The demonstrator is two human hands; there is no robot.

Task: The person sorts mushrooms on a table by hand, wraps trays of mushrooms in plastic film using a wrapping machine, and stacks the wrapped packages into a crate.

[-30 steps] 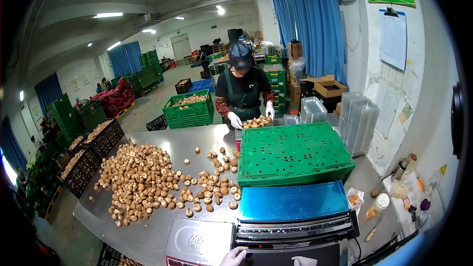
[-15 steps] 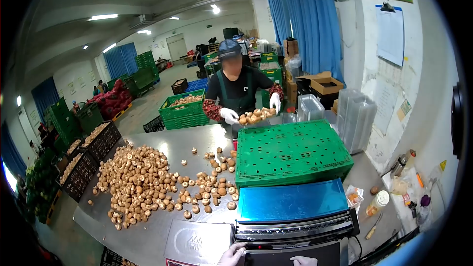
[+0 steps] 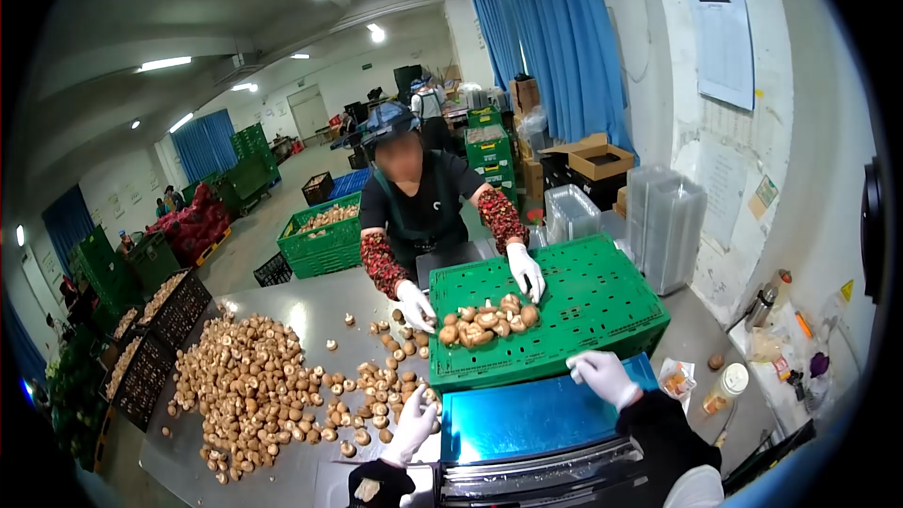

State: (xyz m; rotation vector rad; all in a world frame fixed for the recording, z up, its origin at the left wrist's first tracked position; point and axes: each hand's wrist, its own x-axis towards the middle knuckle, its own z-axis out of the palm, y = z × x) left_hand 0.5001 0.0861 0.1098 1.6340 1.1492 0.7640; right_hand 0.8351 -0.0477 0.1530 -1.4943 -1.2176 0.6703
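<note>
My left hand (image 3: 412, 428), white-gloved, reaches forward at the left edge of a machine with a shiny blue top (image 3: 527, 423). Its fingers are apart, with nothing visible in them, close to loose shiitake mushrooms (image 3: 362, 436). Over the right part of the blue top is my right hand (image 3: 607, 378), also gloved; its fingers are bent but look apart, and I see nothing between them. A cluster of shiitake mushrooms (image 3: 489, 322) sits on an upturned green crate (image 3: 583, 296); any tray beneath them is hard to make out. A co-worker's gloved hands flank the cluster.
A large shiitake heap (image 3: 240, 386) covers the steel table (image 3: 292, 299) on the left. Clear plastic containers (image 3: 663, 226) are stacked at the right. A lidded jar (image 3: 726, 386) stands beside the machine. The co-worker (image 3: 419, 207) leans in from across.
The co-worker has lowered the mushrooms from the air onto the green crate. Both my hands have moved forward from the machine's front, the left beside it and the right over its blue top.
</note>
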